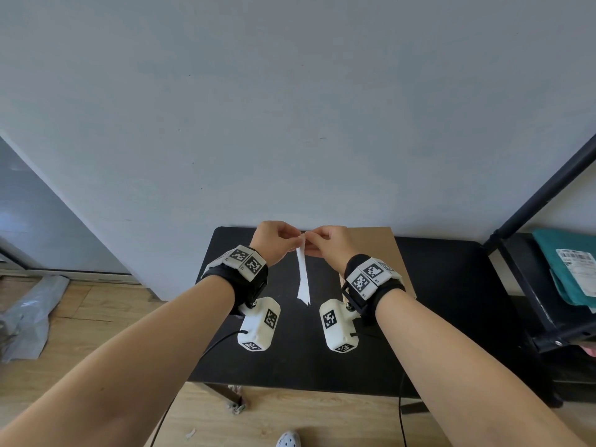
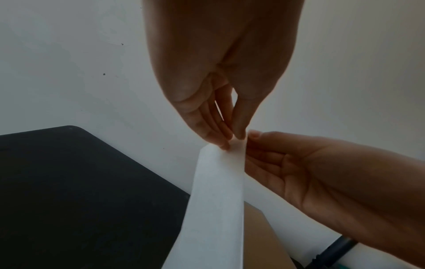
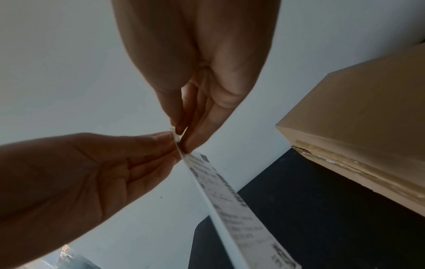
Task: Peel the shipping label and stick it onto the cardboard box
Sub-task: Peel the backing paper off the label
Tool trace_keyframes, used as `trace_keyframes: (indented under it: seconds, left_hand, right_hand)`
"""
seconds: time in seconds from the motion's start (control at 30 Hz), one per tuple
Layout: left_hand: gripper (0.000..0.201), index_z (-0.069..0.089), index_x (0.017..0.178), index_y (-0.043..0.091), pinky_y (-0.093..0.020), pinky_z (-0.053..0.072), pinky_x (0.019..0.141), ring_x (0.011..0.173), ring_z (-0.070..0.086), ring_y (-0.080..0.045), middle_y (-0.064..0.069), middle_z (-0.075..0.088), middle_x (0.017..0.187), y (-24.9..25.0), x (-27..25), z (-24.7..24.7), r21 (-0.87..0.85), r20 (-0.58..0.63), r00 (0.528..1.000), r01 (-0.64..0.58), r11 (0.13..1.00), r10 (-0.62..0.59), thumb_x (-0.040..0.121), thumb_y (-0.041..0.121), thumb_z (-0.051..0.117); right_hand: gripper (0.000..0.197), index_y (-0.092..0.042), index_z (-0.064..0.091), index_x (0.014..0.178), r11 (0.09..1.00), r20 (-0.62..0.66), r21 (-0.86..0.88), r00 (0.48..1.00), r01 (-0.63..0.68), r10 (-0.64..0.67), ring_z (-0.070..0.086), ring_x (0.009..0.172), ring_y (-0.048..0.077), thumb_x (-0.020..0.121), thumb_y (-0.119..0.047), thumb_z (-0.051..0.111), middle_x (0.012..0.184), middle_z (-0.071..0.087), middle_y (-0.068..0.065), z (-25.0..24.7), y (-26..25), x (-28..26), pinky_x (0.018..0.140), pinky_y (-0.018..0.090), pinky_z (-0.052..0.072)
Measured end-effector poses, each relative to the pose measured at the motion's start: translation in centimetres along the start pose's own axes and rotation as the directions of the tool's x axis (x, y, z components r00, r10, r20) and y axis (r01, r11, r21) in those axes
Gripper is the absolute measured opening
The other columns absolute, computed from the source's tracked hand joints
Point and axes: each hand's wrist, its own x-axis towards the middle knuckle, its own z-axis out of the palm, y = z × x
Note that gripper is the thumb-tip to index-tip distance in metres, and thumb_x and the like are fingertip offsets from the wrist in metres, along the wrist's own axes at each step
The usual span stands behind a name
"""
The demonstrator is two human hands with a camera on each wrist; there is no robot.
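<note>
A white shipping label (image 1: 303, 279) hangs edge-on above the black table (image 1: 290, 356). My left hand (image 1: 275, 241) and right hand (image 1: 325, 243) both pinch its top end, fingertips meeting. The left wrist view shows the label's blank back (image 2: 218, 200), with my left hand (image 2: 230, 140) above and my right hand (image 2: 299, 172) coming from the right. Its printed face (image 3: 230, 196) appears in the right wrist view, where my right hand (image 3: 184, 138) meets my left hand (image 3: 103, 172). The cardboard box (image 1: 377, 253) stands at the table's back right, beside my right wrist; its side (image 3: 358, 131) looms close.
A grey wall rises behind the table. A black shelf frame (image 1: 545, 201) stands at the right, holding a teal parcel (image 1: 567, 269) with a label. Crumpled plastic wrap (image 1: 29, 317) lies on the wooden floor at the left. Cables hang below the table's front edge.
</note>
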Motion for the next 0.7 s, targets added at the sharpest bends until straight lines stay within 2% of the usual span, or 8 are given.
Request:
trace_keyframes:
  seconds: [0.27,0.4,0.5,0.63,0.7]
  left_hand:
    - [0.015,0.073,0.089,0.007,-0.035,0.056,0.088,0.091,0.070,-0.023,-0.011,0.074,0.090,-0.27,-0.26,0.12,0.070,-0.038,0.999,-0.025,0.997,0.028,0.077,0.016,0.074]
    - [0.013,0.073,0.085,0.008,-0.032,0.055,0.085,0.085,0.068,-0.020,-0.006,0.072,0.084,0.02,-0.40,0.21,0.069,-0.055,0.998,-0.026,0.997,0.029,0.076,0.018,0.075]
    - [0.015,0.069,0.089,0.009,-0.036,0.056,0.086,0.088,0.070,-0.025,-0.009,0.071,0.086,0.20,-0.27,0.29,0.022,-0.058,0.998,-0.004,1.000,0.005,0.075,0.013,0.075]
    - [0.023,0.063,0.097,0.008,-0.043,0.057,0.087,0.090,0.071,-0.031,-0.018,0.072,0.092,0.17,-0.07,0.31,-0.061,-0.057,0.998,0.037,0.997,-0.041,0.076,0.006,0.072]
    - [0.020,0.064,0.094,0.005,-0.041,0.057,0.087,0.090,0.071,-0.033,-0.020,0.071,0.090,0.14,-0.08,0.30,-0.105,-0.056,0.997,0.048,0.993,-0.054,0.076,0.006,0.073]
  right_hand:
    - [0.020,0.008,0.063,0.103,0.999,-0.018,0.053,1.000,0.006,-0.005,0.070,0.097,0.032,0.091,-0.007,0.057,0.105,0.069,0.026,0.19,0.34,-0.05,0.076,0.021,0.059]
    - [0.016,0.005,0.066,0.099,0.998,-0.039,0.051,0.999,0.022,-0.020,0.070,0.095,0.033,0.089,-0.006,0.059,0.104,0.069,0.025,0.15,0.40,0.03,0.083,0.030,0.057]
    - [0.013,0.004,0.065,0.096,0.998,-0.063,0.056,0.998,0.012,-0.008,0.070,0.093,0.034,0.090,-0.004,0.056,0.101,0.069,0.024,0.16,0.26,0.21,0.082,0.030,0.058]
    - [0.009,-0.006,0.064,0.085,0.997,-0.046,0.078,0.999,-0.001,0.005,0.070,0.090,0.032,0.090,-0.003,0.056,0.093,0.068,0.018,0.03,0.27,0.39,0.088,0.037,0.056]
    - [0.009,-0.002,0.066,0.089,0.995,-0.019,0.100,1.000,0.003,-0.001,0.069,0.093,0.032,0.090,-0.004,0.058,0.095,0.068,0.018,-0.07,0.33,0.39,0.090,0.036,0.055]
